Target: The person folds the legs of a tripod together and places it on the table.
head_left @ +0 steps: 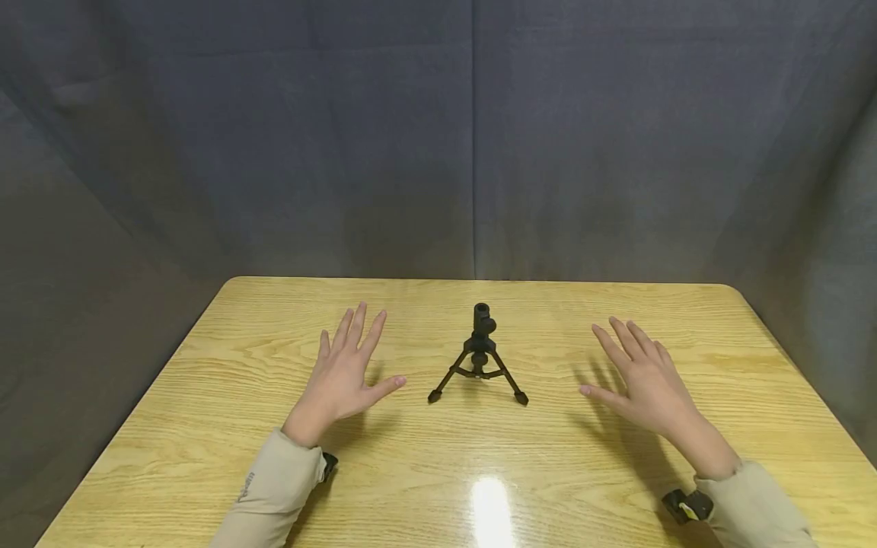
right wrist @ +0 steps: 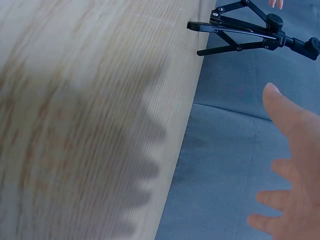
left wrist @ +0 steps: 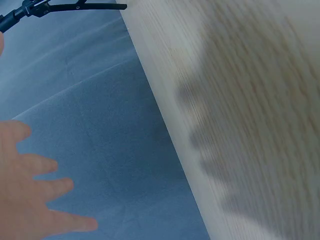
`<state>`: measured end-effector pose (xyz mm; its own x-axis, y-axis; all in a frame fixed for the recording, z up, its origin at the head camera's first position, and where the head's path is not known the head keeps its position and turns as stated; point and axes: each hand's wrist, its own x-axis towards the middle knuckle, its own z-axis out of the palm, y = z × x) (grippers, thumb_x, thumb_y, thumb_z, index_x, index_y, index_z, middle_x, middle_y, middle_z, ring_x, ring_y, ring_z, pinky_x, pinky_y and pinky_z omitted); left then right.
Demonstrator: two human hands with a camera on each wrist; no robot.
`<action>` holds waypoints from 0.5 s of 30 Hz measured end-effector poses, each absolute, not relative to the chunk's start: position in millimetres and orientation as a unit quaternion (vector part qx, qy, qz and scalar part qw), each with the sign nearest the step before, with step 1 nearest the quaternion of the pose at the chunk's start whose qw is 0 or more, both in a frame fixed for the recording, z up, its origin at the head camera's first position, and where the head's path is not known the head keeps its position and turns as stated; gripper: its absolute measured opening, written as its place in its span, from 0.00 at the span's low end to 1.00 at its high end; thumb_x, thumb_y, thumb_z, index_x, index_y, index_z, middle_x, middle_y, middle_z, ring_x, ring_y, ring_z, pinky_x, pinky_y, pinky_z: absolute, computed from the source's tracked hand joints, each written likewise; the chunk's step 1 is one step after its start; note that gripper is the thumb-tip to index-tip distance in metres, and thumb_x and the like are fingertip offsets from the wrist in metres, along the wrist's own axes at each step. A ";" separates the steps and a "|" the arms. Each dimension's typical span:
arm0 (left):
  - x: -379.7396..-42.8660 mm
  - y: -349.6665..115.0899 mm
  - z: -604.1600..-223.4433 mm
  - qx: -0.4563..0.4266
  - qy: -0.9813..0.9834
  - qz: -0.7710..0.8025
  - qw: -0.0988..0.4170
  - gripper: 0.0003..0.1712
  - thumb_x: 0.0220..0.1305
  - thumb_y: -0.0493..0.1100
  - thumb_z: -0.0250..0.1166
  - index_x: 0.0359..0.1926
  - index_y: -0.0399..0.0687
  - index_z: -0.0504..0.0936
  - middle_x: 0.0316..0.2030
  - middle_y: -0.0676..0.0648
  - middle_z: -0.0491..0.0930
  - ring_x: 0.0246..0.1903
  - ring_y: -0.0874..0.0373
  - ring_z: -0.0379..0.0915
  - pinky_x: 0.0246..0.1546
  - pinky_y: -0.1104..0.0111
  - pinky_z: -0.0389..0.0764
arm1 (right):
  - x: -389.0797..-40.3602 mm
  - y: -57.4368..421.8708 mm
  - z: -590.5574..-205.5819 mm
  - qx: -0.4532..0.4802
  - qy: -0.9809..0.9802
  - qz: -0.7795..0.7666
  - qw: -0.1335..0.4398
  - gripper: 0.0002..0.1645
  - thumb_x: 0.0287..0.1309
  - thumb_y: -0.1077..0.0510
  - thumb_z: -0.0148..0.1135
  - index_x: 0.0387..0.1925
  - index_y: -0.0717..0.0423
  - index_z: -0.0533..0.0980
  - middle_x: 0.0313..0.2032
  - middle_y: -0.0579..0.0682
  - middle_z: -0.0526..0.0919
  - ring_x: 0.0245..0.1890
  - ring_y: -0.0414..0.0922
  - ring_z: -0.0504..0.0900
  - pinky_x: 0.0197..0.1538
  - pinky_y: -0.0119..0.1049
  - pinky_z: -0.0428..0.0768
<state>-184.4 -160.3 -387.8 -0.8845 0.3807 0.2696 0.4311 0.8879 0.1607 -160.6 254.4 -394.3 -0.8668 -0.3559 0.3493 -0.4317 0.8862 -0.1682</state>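
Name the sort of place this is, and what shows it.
Probably a curtained-off recording or demonstration booth: dark cloth hangs behind and on both sides of a wood-grain table, where a small black tripod stands alone.

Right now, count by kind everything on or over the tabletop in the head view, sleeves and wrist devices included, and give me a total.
Tripods: 1 (black tripod)
Hands: 2 (left hand, right hand)
Sleeves: 2 (left sleeve, right sleeve)
Black wrist devices: 2 (left device, right device)
Total: 7
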 end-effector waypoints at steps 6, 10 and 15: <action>-184.3 -162.4 -387.6 -0.215 -0.963 -0.111 0.120 0.53 0.54 0.69 0.54 0.71 0.51 0.43 0.69 0.39 0.36 0.67 0.41 0.34 0.56 0.37 0.44 | -160.2 255.3 -394.4 0.207 -0.959 0.120 0.154 0.53 0.48 0.38 0.63 0.70 0.51 0.50 0.65 0.64 0.54 0.63 0.65 0.52 0.55 0.67 0.53; -184.4 -164.2 -386.6 -0.222 -0.959 -0.125 0.121 0.49 0.58 0.66 0.54 0.71 0.51 0.43 0.69 0.39 0.38 0.67 0.42 0.34 0.56 0.37 0.44 | -159.7 256.4 -393.0 0.208 -0.959 0.117 0.152 0.52 0.49 0.39 0.63 0.69 0.52 0.50 0.65 0.65 0.55 0.62 0.65 0.53 0.54 0.67 0.53; -184.7 -166.5 -384.2 -0.226 -0.958 -0.131 0.122 0.48 0.59 0.64 0.53 0.71 0.50 0.44 0.69 0.39 0.39 0.67 0.42 0.35 0.56 0.37 0.46 | -159.1 257.1 -391.3 0.211 -0.957 0.122 0.157 0.52 0.49 0.40 0.64 0.69 0.53 0.52 0.63 0.66 0.56 0.61 0.65 0.55 0.53 0.67 0.54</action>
<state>-184.7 -166.5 -384.2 -0.8682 0.4009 0.2924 0.4646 0.8638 0.1951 -159.1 257.1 -391.3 -0.8618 -0.3651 0.3522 -0.4417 0.8815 -0.1670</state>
